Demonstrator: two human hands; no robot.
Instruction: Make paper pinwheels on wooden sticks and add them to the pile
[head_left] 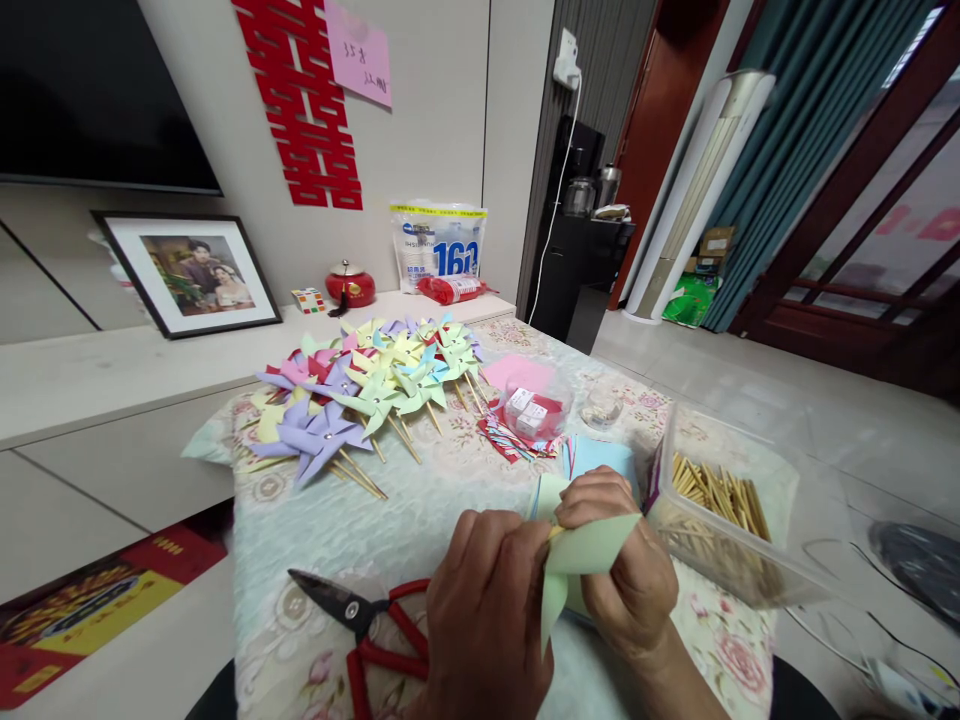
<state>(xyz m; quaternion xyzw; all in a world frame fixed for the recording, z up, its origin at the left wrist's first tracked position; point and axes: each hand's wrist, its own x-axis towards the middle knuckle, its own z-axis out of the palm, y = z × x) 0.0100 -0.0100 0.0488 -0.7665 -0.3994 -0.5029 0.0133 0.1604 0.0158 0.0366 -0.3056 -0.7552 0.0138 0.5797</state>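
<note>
Both my hands are closed around a pale green paper pinwheel above the front of the table. My left hand grips its left side, knuckles toward me. With its fingers bent over the folded blades, my right hand holds the other side. A small yellowish bit, perhaps a stick's end, shows between the hands; my fingers hide the pinwheel's centre. Red-handled scissors lie partly spread beside my left hand. Sheets of light blue paper lie just beyond my right hand.
Several finished pinwheels are heaped at the back left. A clear plastic box of wooden sticks stands at the right. Behind the hands are red paper pieces, a clear packet and a small round dish.
</note>
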